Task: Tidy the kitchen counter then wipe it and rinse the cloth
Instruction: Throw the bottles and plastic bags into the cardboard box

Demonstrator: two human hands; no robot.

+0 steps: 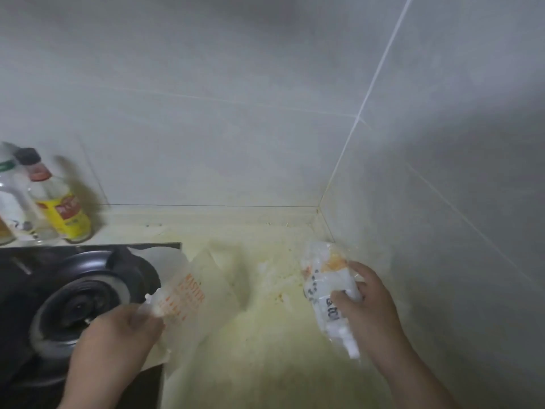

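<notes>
My left hand (pixel 118 340) pinches the edge of a translucent plastic bag (pixel 203 290) with orange print, which hangs over the stove's right edge and the counter. My right hand (pixel 371 308) grips a clear crumpled packet (pixel 321 278) with black and orange print, held just above the counter near the right wall. The yellowish counter (pixel 265 335) between my hands carries crumbs and stains. No cloth is in view.
A black gas stove with a round burner (pixel 79 302) fills the lower left. Behind it stand a yellow-labelled bottle (pixel 62 208) and a clear bottle (pixel 11 199) against the grey tiled wall (pixel 236 128). Another tiled wall closes the right side.
</notes>
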